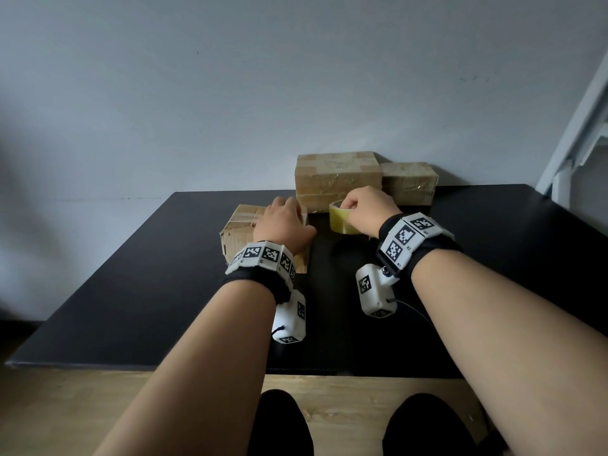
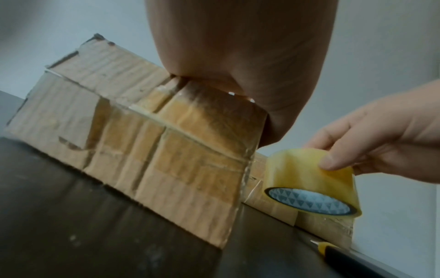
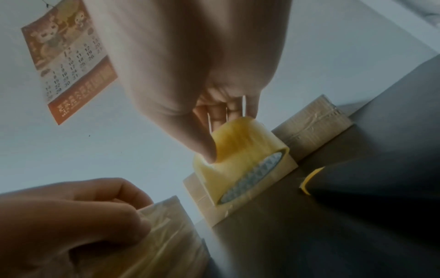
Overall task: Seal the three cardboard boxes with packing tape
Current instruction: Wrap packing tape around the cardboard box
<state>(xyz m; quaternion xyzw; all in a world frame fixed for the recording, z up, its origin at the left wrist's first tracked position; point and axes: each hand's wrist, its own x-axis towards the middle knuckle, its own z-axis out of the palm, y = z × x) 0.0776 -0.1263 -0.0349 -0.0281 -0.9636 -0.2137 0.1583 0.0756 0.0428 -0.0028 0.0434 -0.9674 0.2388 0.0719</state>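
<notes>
Table (image 1: 131, 274), left hand (image 1: 283, 225) holds box (image 1: 238, 232), right hand (image 1: 368, 209) tape (image 1: 340, 220)

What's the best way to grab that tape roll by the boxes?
Probably from above: pinch the tape roll across its curved band, thumb near, fingers far, as the right hand does. Its core faces sideways, so the top is reachable; the large box crowds the back, the left hand's small box the left.
</notes>
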